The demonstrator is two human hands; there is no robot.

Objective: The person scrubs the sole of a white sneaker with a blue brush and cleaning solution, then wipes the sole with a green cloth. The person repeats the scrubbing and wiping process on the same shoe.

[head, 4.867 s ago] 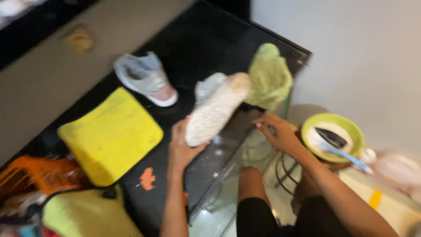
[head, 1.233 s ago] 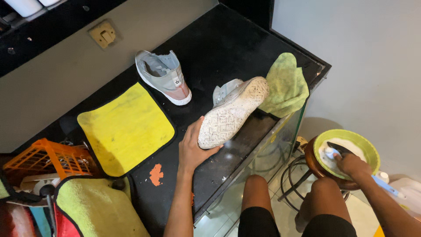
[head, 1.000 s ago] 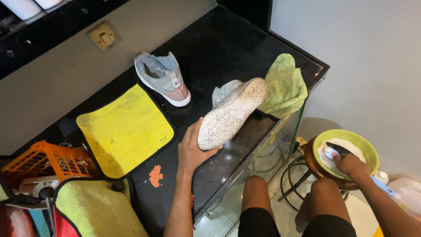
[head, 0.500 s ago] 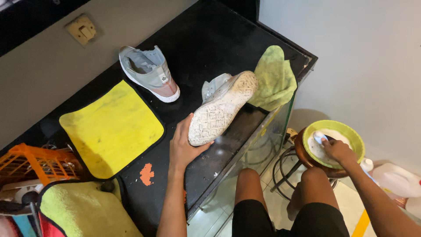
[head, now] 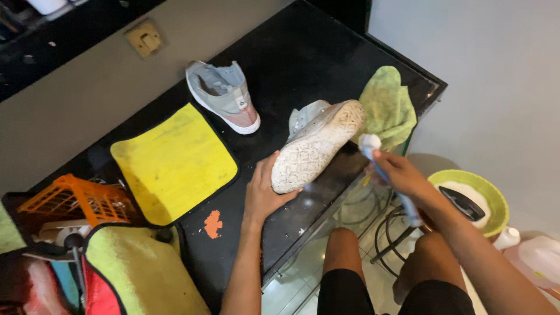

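Left hand [head: 263, 195] grasps the upturned shoe [head: 318, 146] on the desk [head: 303, 52]; right hand [head: 399, 175], clenched on a brush [head: 379, 166], beside its toe.

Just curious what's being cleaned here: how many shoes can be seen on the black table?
2. One shoe lies sole-up at the table's front edge, held by the left hand. The other shoe stands farther back near the wall. None appear hidden.

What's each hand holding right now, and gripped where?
Left hand holds the upturned sneaker at its heel end, sole facing up. Right hand grips a blue-handled brush around mid-handle, its foamy head near the sneaker's toe.
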